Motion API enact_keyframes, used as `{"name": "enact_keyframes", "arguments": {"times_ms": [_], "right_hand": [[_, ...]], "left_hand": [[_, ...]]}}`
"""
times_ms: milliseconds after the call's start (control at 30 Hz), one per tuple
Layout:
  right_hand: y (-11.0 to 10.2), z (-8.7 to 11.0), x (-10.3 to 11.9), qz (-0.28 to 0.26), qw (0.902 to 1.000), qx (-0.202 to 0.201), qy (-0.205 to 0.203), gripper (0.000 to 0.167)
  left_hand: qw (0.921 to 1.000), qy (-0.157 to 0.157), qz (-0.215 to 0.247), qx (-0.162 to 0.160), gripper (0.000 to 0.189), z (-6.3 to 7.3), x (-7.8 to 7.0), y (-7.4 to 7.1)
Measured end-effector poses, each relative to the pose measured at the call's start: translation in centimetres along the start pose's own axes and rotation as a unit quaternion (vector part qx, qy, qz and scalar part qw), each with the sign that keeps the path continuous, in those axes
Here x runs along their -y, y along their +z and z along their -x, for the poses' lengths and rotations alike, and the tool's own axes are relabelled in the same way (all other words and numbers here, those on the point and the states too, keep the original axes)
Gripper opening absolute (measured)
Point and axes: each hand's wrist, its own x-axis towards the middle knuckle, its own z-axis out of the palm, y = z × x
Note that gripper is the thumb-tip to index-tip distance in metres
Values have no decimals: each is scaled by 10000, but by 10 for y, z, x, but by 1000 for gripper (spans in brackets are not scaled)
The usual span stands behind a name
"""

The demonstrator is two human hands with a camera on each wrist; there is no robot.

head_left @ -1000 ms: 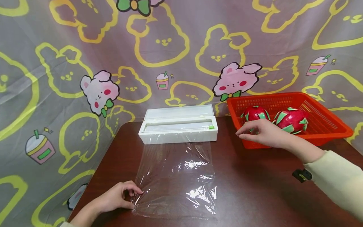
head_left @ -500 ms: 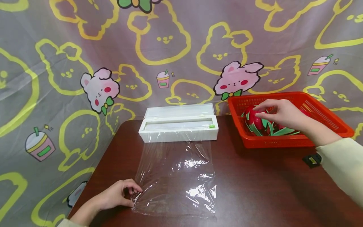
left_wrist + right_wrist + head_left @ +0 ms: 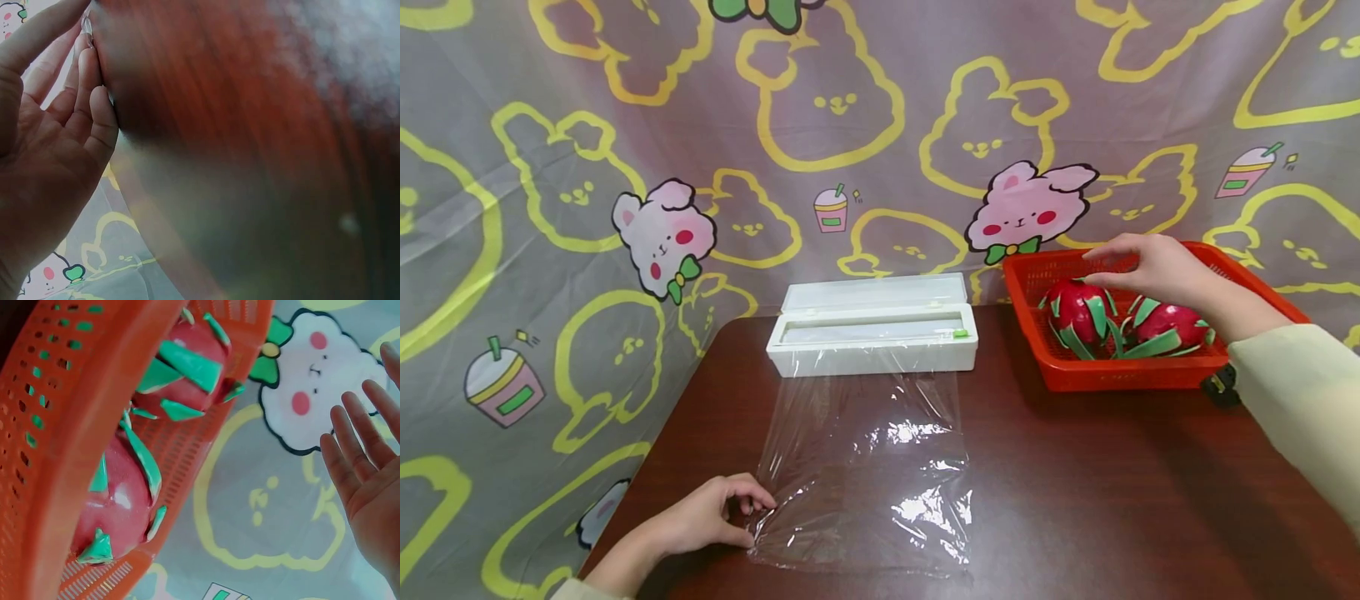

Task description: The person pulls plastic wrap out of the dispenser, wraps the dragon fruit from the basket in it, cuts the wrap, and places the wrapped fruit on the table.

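A sheet of cling film (image 3: 865,475) is drawn out over the brown table from a white dispenser box (image 3: 872,354) with its lid raised. My left hand (image 3: 707,512) holds the sheet's near left corner at the fingertips; a bit of film shows by the fingers in the left wrist view. My right hand (image 3: 1172,271) is raised over a red plastic basket (image 3: 1120,379), its fingers apart with nothing in them. Below it in the basket lie two dragon fruits, one on the left (image 3: 1077,312) and one on the right (image 3: 1168,325), red with green scales.
The brown table (image 3: 1075,500) ends against a patterned cloth (image 3: 880,167) at the back and left. A small green slider (image 3: 961,333) sits at the right end of the dispenser. A black device (image 3: 1221,385) is strapped under the right sleeve.
My right hand has moved right and back, rising from the basket's near left side to above the fruits. My left hand stays at the film's corner.
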Motion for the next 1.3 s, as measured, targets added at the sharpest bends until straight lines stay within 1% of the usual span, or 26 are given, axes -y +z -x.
{"name": "enact_keyframes", "arguments": {"times_ms": [167,333,567,767,900,1167,1300], "right_hand": [[5,-21,-8,79,9997,233,78,59],[11,-37,-16,102,9988,447,190,69],[16,-52,-19,306,9978,557,189,71],[20,-59,-37,690,9917,1080,131,79],[25,-61,-47,859,9875,1319,78,82],[41,-62,-47,1011,9799,1718,85,87],[46,-64,-50,1138,9763,1842,39,90]], "left_hand": [[10000,74,-10,-16,34,0,0,0],[9999,128,-7,-21,35,0,-1,0],[10000,54,46,-19,35,0,0,1],[9999,119,41,-28,35,0,0,1],[9999,156,-45,-61,34,0,1,1],[9997,194,-105,-104,34,0,3,2],[9997,181,-112,-120,34,0,3,3]]}}
